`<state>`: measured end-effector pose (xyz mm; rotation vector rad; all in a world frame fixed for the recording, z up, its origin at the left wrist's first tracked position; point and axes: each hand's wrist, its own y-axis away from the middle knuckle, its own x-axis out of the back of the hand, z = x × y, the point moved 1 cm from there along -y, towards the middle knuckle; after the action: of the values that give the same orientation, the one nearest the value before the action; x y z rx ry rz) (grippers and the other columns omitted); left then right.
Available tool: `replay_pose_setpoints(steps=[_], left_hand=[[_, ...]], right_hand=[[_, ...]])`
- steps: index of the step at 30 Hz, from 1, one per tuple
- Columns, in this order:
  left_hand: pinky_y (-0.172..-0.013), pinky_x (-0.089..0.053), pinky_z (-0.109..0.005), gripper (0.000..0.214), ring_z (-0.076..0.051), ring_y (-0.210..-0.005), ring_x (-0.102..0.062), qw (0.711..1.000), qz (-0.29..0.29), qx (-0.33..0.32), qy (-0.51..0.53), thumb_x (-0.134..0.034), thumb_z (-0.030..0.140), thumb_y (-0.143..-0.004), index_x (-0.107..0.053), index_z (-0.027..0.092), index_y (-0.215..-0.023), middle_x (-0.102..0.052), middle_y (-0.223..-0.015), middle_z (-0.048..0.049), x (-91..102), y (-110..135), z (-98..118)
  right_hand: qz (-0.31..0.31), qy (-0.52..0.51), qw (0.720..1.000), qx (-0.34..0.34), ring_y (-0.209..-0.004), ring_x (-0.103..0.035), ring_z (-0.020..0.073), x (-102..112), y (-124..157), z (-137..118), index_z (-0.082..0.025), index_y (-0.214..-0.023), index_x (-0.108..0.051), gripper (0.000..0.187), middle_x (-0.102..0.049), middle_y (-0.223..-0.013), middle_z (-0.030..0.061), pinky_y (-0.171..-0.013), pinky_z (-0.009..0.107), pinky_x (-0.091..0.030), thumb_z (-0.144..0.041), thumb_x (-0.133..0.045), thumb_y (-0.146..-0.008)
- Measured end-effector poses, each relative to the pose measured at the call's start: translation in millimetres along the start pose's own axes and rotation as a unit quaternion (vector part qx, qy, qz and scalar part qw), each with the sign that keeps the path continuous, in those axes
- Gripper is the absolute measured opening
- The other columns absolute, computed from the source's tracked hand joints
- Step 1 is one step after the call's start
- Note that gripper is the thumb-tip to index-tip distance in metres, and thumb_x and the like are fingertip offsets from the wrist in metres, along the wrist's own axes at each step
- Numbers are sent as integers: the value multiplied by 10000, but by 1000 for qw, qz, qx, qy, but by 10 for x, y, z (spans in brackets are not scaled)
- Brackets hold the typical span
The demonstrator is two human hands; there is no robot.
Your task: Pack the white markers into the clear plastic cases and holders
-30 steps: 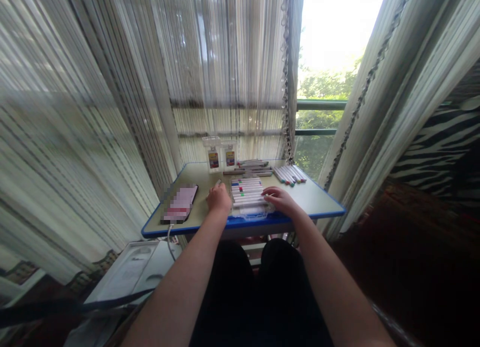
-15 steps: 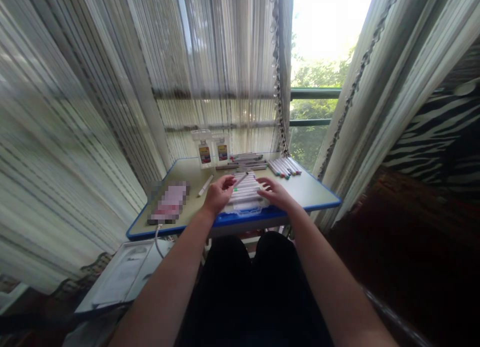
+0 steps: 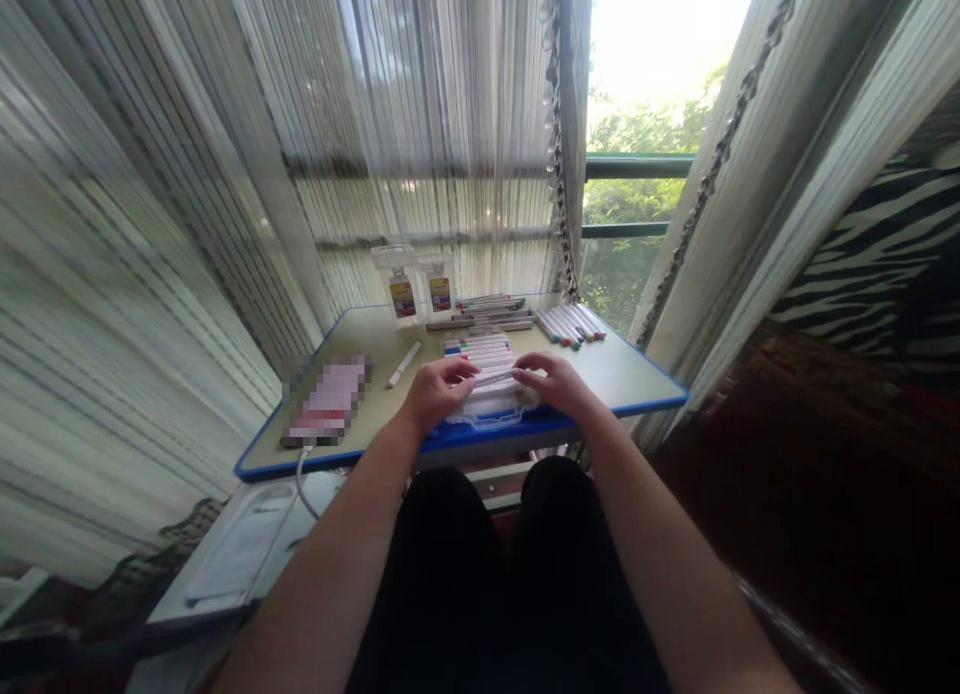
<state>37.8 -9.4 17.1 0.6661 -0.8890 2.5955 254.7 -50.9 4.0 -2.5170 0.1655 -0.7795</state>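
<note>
My left hand (image 3: pixel 439 389) pinches one end of a white marker (image 3: pixel 495 378), and the fingertips of my right hand (image 3: pixel 555 379) close on its other end. The marker lies crosswise between them, just over a clear plastic case (image 3: pixel 499 421). Inside the case, a row of white markers (image 3: pixel 484 352) with coloured ends lies side by side. My fingers cover both sides of the case. A single white marker (image 3: pixel 405 365) lies slantwise on the table to the left of my left hand.
Behind the case lies a pile of markers (image 3: pixel 487 317), with another row of markers (image 3: pixel 570 324) at the right. Two clear packages (image 3: pixel 403 296) with labels stand at the back. A blurred phone-like object (image 3: pixel 330 399) with a cable (image 3: pixel 301 484) is on the table's left. Blue edging (image 3: pixel 645 402) borders the table.
The marker, tilted up in my left hand before, is now level and lower, over the case's front part. My right hand has come in to its right end. The view has shifted slightly.
</note>
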Motion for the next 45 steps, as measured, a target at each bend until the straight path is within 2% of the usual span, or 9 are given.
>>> replay_pose_setpoints(steps=[4, 6, 11, 17, 23, 27, 31, 37, 45], left_hand=[[-759, -533, -290, 162, -168, -783, -644, 997, -7, -36, -70, -596, 214, -671, -701, 149, -776, -703, -834, -57, 4, -7, -2], [-735, -526, -282, 155, -156, -750, -625, 993, -16, -51, -101, -601, 193, -659, -695, 155, -777, -687, -812, -46, 0, -10, -3], [-743, -500, -266, 96, -178, -885, -594, 988, -18, -79, -129, -618, 191, -654, -675, 172, -728, -676, -851, -49, 2, -2, 14], [-729, -468, -282, 54, -160, -759, -552, 983, -31, -79, -166, -639, 180, -616, -656, 171, -666, -618, -715, -23, 8, 4, 12], [-793, -466, -292, 52, -169, -827, -571, 983, -57, -77, -154, -648, 172, -629, -672, 176, -675, -647, -776, -35, -5, 4, -5], [-809, -470, -290, 39, -172, -845, -581, 984, -64, -69, -154, -674, 193, -635, -685, 182, -670, -656, -789, -37, 4, 5, 14], [-832, -472, -298, 65, -176, -873, -582, 983, -64, -64, -158, -678, 222, -643, -690, 193, -700, -661, -812, -32, 14, 4, 25], [-811, -486, -306, 50, -182, -860, -580, 986, -48, -56, -149, -623, 193, -645, -672, 190, -657, -660, -784, -33, 4, 7, 28], [-923, -446, -352, 104, -196, -889, -585, 983, -24, -63, -169, -579, 139, -635, -667, 186, -608, -678, -802, -38, -7, -6, 14]], right_hand=[[31, 9, 999, -15, -881, -591, 199, 25, 42, -17, -193, -790, -688, 257, -674, -857, 48, -852, 333, -432, -443, -629, -790], [20, 17, 1000, -8, -920, -578, 206, 21, 51, -13, -199, -766, -683, 243, -667, -857, 47, -888, 341, -414, -435, -633, -785], [-3, 31, 999, 8, -1002, -546, 217, 13, 45, 12, -208, -765, -682, 213, -653, -930, 55, -951, 354, -376, -414, -631, -785], [-41, 33, 999, -1, -1035, -527, 217, 6, 43, 28, -209, -790, -678, 185, -654, -961, 57, -974, 366, -364, -378, -603, -805], [-57, 71, 996, -8, -1079, -486, 229, -24, 25, 39, -211, -795, -679, 99, -624, -984, 53, -1016, 392, -327, -297, -641, -765], [-68, 95, 993, -6, -1107, -462, 238, -33, 25, 15, -222, -869, -691, 132, -598, -1001, 57, -1031, 411, -311, -273, -660, -751], [-75, 93, 993, 11, -1102, -477, 231, -27, 32, -10, -228, -851, -696, 100, -604, -1014, 54, -1050, 423, -289, -266, -655, -768], [-69, 88, 994, -13, -1135, -452, 250, -13, 51, -24, -246, -885, -698, 136, -604, -1037, 53, -1040, 421, -316, -290, -676, -758], [-70, 93, 993, -12, -1107, -467, 253, -2, 64, -14, -249, -902, -696, 162, -598, -1025, 53, -1031, 428, -327, -309, -686, -751]])
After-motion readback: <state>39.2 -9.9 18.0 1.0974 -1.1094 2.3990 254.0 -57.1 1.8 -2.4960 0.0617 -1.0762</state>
